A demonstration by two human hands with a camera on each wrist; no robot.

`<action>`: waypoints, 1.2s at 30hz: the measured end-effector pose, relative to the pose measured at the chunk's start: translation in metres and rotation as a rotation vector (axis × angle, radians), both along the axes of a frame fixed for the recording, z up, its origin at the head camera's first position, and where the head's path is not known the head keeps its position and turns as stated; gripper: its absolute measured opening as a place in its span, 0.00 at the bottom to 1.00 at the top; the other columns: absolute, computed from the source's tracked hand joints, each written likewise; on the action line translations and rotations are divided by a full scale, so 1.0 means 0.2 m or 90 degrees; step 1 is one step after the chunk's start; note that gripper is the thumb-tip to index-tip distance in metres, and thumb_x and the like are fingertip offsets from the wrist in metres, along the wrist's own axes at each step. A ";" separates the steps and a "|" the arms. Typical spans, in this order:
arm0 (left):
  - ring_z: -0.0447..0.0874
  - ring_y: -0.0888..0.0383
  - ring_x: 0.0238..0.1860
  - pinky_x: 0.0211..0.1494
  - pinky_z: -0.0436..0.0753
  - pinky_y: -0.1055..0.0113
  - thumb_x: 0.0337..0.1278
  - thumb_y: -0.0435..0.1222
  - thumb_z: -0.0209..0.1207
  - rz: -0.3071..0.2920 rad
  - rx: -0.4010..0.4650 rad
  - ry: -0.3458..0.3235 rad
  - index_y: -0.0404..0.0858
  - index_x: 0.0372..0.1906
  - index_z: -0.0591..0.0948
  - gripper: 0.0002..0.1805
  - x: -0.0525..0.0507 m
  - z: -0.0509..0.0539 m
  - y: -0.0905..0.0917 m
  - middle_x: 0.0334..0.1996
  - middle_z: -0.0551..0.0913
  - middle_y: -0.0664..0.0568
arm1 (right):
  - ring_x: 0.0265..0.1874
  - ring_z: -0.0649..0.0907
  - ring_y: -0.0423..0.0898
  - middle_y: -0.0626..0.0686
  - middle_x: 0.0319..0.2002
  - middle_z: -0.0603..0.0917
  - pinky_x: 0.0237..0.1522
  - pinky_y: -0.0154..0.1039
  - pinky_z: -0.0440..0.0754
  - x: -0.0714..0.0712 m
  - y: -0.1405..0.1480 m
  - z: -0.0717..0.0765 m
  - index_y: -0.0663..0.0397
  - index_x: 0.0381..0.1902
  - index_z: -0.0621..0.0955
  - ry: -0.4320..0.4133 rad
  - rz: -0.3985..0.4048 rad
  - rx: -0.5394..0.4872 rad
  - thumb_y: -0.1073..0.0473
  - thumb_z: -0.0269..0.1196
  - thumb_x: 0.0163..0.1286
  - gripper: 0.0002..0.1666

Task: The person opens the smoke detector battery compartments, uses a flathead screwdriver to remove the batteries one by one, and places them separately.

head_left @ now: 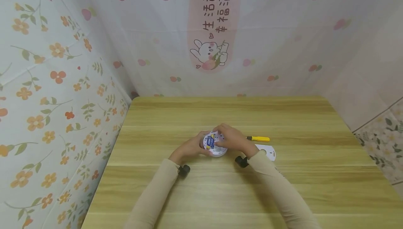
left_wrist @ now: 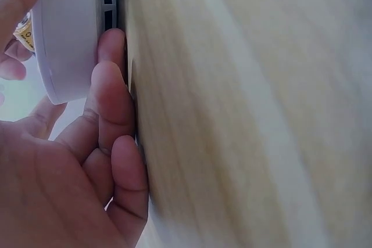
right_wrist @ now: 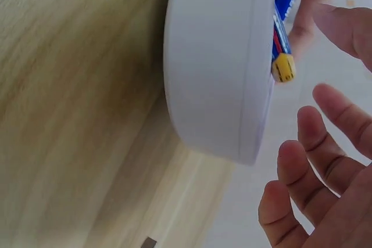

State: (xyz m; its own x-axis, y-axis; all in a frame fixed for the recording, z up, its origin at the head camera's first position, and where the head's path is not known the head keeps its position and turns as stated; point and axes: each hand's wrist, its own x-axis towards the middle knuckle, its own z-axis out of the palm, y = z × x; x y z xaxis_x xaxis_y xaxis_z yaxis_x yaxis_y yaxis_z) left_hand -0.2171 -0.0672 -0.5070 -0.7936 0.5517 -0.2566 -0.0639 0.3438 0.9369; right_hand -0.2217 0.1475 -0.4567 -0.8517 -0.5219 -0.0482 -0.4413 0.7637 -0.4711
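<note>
A round white smoke detector (head_left: 219, 153), or a similar disc-shaped device, is held just over the wooden table, its face with small dark holes turned up. Blue-and-yellow batteries (right_wrist: 283, 56) lie at that face, and one end sticks out past the rim. My left hand (head_left: 192, 147) grips the device from the left, with curled fingers (left_wrist: 113, 100) under its edge by a dark slotted part. Over the right side reaches my right hand (head_left: 234, 140). In the right wrist view its fingers (right_wrist: 319, 137) are bent loosely, apart from the white casing, the thumb near the batteries.
A yellow-handled screwdriver (head_left: 260, 139) lies to the right of the hands. Close to it is a flat white plate (head_left: 269, 151) with a hole, partly hidden by the right wrist. The table (head_left: 176, 117) meets patterned cloth at the back and left.
</note>
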 end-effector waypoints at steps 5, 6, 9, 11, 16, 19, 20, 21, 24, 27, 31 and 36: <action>0.75 0.57 0.55 0.61 0.72 0.61 0.43 0.42 0.74 -0.005 0.001 0.008 0.56 0.72 0.59 0.50 0.00 0.00 0.00 0.56 0.76 0.55 | 0.44 0.79 0.47 0.54 0.46 0.79 0.50 0.45 0.81 0.01 -0.01 -0.01 0.57 0.56 0.76 -0.006 0.005 -0.005 0.51 0.69 0.59 0.29; 0.75 0.58 0.55 0.61 0.71 0.61 0.43 0.42 0.74 -0.005 0.001 0.009 0.56 0.72 0.59 0.50 0.00 0.00 0.00 0.56 0.76 0.55 | 0.44 0.79 0.47 0.54 0.46 0.79 0.50 0.45 0.81 0.01 -0.01 -0.01 0.57 0.56 0.76 -0.004 0.005 -0.002 0.51 0.69 0.59 0.29; 0.74 0.58 0.55 0.62 0.71 0.61 0.43 0.42 0.74 -0.006 0.000 0.011 0.56 0.72 0.59 0.50 0.01 0.01 0.00 0.57 0.75 0.55 | 0.43 0.79 0.46 0.54 0.46 0.79 0.50 0.45 0.82 0.01 -0.01 -0.02 0.57 0.56 0.76 0.002 0.006 0.007 0.51 0.69 0.59 0.30; 0.74 0.58 0.55 0.62 0.71 0.61 0.44 0.43 0.73 -0.006 -0.008 0.014 0.56 0.72 0.58 0.50 0.01 0.01 0.00 0.57 0.76 0.56 | 0.44 0.79 0.46 0.53 0.45 0.79 0.50 0.45 0.81 0.01 -0.02 -0.03 0.56 0.56 0.76 0.003 0.003 0.013 0.50 0.70 0.59 0.30; 0.74 0.59 0.55 0.62 0.71 0.61 0.44 0.44 0.73 -0.011 -0.032 0.028 0.55 0.74 0.56 0.52 0.00 0.01 -0.01 0.58 0.75 0.55 | 0.44 0.79 0.47 0.53 0.45 0.80 0.50 0.47 0.81 0.01 -0.03 -0.05 0.55 0.56 0.76 0.019 0.000 0.031 0.48 0.70 0.58 0.31; 0.74 0.59 0.55 0.61 0.71 0.61 0.44 0.45 0.73 -0.017 -0.041 0.043 0.54 0.74 0.56 0.52 0.00 0.01 -0.01 0.57 0.76 0.54 | 0.44 0.79 0.47 0.53 0.45 0.80 0.50 0.47 0.81 0.01 -0.03 -0.06 0.55 0.56 0.76 0.030 -0.002 0.041 0.48 0.69 0.58 0.31; 0.74 0.59 0.54 0.61 0.72 0.61 0.44 0.45 0.73 -0.018 -0.044 0.047 0.53 0.74 0.56 0.52 0.00 0.01 -0.01 0.57 0.76 0.54 | 0.45 0.79 0.48 0.53 0.46 0.80 0.51 0.47 0.81 0.01 -0.03 -0.06 0.55 0.56 0.76 0.030 -0.003 0.042 0.48 0.69 0.58 0.31; 0.74 0.59 0.54 0.60 0.72 0.61 0.45 0.45 0.73 -0.020 -0.045 0.050 0.53 0.74 0.56 0.52 0.00 0.00 -0.01 0.57 0.76 0.54 | 0.45 0.80 0.48 0.53 0.46 0.80 0.51 0.47 0.81 0.01 -0.04 -0.06 0.55 0.56 0.76 0.030 -0.004 0.042 0.48 0.69 0.58 0.31; 0.75 0.59 0.53 0.60 0.72 0.62 0.44 0.44 0.73 -0.019 -0.036 0.048 0.53 0.74 0.57 0.51 0.00 0.00 0.00 0.56 0.76 0.54 | 0.44 0.80 0.48 0.53 0.46 0.81 0.50 0.47 0.81 0.00 -0.05 -0.05 0.55 0.55 0.76 0.031 -0.002 0.053 0.47 0.70 0.58 0.31; 0.75 0.59 0.54 0.61 0.72 0.63 0.44 0.42 0.73 -0.019 -0.014 0.029 0.54 0.73 0.57 0.51 0.00 0.00 0.00 0.57 0.75 0.55 | 0.43 0.80 0.48 0.53 0.46 0.81 0.49 0.46 0.81 0.00 -0.06 -0.05 0.54 0.54 0.77 0.033 0.002 0.077 0.46 0.70 0.57 0.31; 0.74 0.59 0.56 0.63 0.72 0.62 0.45 0.42 0.73 -0.028 -0.016 0.041 0.53 0.73 0.57 0.50 0.00 0.00 0.00 0.60 0.74 0.54 | 0.42 0.81 0.47 0.53 0.46 0.81 0.45 0.45 0.82 -0.02 -0.07 -0.04 0.52 0.54 0.78 0.041 0.001 0.121 0.45 0.71 0.56 0.31; 0.74 0.58 0.56 0.63 0.72 0.61 0.46 0.43 0.72 -0.039 -0.038 0.074 0.52 0.74 0.56 0.51 -0.01 0.00 -0.01 0.61 0.73 0.52 | 0.44 0.82 0.48 0.52 0.48 0.81 0.43 0.45 0.82 -0.03 -0.09 -0.02 0.51 0.54 0.77 0.043 -0.002 0.152 0.43 0.71 0.55 0.32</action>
